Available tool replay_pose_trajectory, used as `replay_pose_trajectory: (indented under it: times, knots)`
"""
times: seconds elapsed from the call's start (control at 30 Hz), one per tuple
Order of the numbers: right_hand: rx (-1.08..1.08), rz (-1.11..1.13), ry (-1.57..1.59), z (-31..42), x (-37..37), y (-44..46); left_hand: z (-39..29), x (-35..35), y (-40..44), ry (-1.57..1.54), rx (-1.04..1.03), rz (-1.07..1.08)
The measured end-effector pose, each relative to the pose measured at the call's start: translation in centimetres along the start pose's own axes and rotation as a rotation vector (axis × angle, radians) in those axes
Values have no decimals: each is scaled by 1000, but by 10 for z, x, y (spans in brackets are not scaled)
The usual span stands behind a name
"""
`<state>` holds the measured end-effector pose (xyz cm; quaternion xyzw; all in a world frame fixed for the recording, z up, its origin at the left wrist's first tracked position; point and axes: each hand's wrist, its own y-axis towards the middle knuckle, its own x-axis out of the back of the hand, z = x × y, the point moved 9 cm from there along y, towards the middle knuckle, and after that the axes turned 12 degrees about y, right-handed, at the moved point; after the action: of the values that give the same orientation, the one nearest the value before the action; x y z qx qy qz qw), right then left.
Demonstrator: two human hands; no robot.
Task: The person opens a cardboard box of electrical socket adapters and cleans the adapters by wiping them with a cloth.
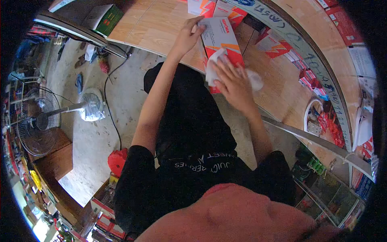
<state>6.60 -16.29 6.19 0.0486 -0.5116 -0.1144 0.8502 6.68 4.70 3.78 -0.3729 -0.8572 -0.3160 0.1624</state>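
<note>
A white and red cardboard box with orange zigzag stripes lies at the near edge of the wooden shelf, partly over that edge. My left hand grips its far left corner, fingers bent over the edge. Over the red near end, my right hand presses a crumpled white cloth against the box. Part of the cloth sticks out on either side of those fingers, which are slightly blurred by motion. I cannot tell whether it is fabric or paper.
Similar boxes stand farther along the wooden shelf. A green box sits at the upper left. A round basket is at the right. Behind a metal rail are glass compartments. A standing fan and a cable occupy the left floor.
</note>
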Motion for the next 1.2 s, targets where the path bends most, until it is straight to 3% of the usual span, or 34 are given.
replay_pose_trajectory:
  times: [0.17,0.37,0.4,0.47,0.53,0.67,0.73,0.77,0.83,0.9,0.97,1.0,1.07,1.2]
  knots:
    - [12,-71,-172,-45,17,26,-16,44,-71,89,275,-205]
    - [93,-187,-24,-54,11,64,-50,65,-147,281,439,-393]
    - [77,-168,-51,-49,8,63,-59,64,-152,328,386,-425]
    - [56,-137,-77,-47,5,62,-59,62,-167,280,436,-409]
    - [167,-120,-62,-39,5,60,-61,60,-177,201,540,-347]
    - [192,-81,-70,-39,1,60,-69,65,-171,288,529,-201]
    - [199,-91,-64,-38,1,60,-91,69,-146,690,221,-109]
    - [195,-89,-64,-40,0,60,-90,76,-136,687,221,-106]
    - [208,-87,-80,-41,-2,62,-102,54,-114,624,-62,215]
    - [226,-53,1,-33,4,61,-92,47,-109,612,-5,325]
    - [241,-24,82,-25,11,59,-97,39,-103,793,-34,438]
    - [246,7,86,-24,11,58,-97,37,-104,796,-33,438]
    - [255,36,93,-21,11,55,-110,27,-111,960,-286,428]
    - [272,73,56,-17,9,56,-104,36,-121,904,-379,333]
